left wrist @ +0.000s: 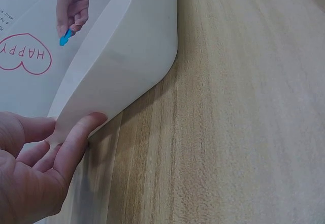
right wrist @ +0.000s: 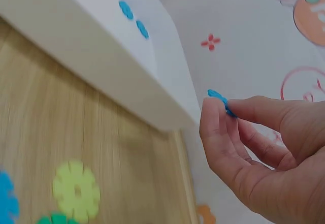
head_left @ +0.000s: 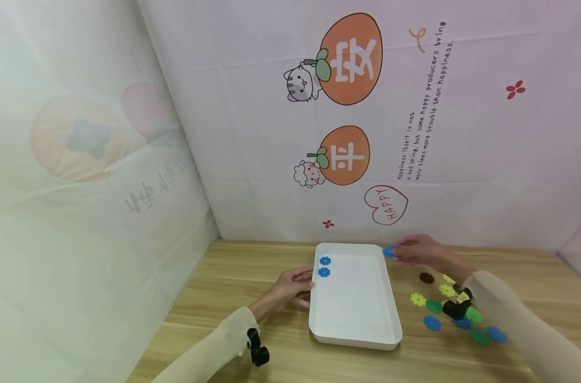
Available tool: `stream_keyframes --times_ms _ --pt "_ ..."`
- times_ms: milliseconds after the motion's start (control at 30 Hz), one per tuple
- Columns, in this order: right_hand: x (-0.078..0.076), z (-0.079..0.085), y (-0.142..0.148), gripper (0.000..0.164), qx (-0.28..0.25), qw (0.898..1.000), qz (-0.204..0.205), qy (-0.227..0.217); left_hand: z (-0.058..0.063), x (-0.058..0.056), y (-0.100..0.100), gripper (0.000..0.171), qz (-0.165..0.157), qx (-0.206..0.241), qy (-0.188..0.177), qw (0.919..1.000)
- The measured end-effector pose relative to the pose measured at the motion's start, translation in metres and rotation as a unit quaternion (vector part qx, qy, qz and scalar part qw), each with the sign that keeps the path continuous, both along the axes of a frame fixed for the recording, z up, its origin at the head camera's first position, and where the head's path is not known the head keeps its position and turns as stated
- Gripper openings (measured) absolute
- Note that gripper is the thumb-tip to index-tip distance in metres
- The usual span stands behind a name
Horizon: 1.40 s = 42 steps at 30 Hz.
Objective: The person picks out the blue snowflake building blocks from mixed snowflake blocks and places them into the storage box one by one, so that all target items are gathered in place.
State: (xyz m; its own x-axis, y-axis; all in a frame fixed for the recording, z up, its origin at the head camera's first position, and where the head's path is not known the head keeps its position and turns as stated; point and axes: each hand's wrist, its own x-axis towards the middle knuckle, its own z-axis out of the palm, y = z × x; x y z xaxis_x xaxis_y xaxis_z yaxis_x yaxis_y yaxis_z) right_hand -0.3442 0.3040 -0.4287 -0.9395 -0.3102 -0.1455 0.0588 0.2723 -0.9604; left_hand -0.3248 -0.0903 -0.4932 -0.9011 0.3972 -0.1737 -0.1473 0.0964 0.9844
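A white tray (head_left: 354, 306) lies on the wooden table, with two blue flower-shaped discs (head_left: 325, 260) inside near its far left corner. My left hand (head_left: 290, 287) is at the tray's left side, its spread fingers touching the outer wall and the rim. Just outside the tray's far right corner, my right hand (head_left: 421, 250) pinches another blue flower-shaped disc (right wrist: 221, 102) between thumb and fingertips. In the left wrist view, that blue disc (left wrist: 65, 37) appears beyond the tray, raised in the right hand.
Loose notched discs lie right of the tray: yellow (head_left: 418, 299), green (head_left: 480, 336), blue (head_left: 432, 322) and dark brown (head_left: 427, 277). The right forearm crosses over part of them. A printed white cloth (head_left: 271, 213) stands behind the table, with another at the left.
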Motion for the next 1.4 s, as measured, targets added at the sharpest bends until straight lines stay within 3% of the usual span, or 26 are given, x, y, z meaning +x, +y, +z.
stream_keyframes --times_ms 367,533,700,933,1400 --pt "-0.007 0.002 -0.053 0.030 0.029 0.999 0.043 0.001 0.000 -0.001 0.000 0.054 0.004 -0.002 0.000 1.0000" --pt "-0.014 -0.010 -0.078 0.025 0.039 0.999 0.022 -0.025 0.000 -0.002 0.000 0.054 0.002 -0.002 0.001 1.0000" --pt "-0.017 -0.019 -0.097 0.023 0.061 0.997 0.027 -0.038 0.000 -0.001 0.001 0.054 0.002 -0.009 0.003 1.0000" --pt "-0.006 -0.017 -0.126 0.020 0.117 0.992 0.032 -0.043 -0.001 0.002 0.000 0.055 0.000 -0.009 -0.002 1.0000" --pt "-0.009 -0.026 -0.160 0.007 0.125 0.989 0.046 -0.060 0.002 -0.001 0.000 0.056 -0.005 0.000 0.000 1.0000"
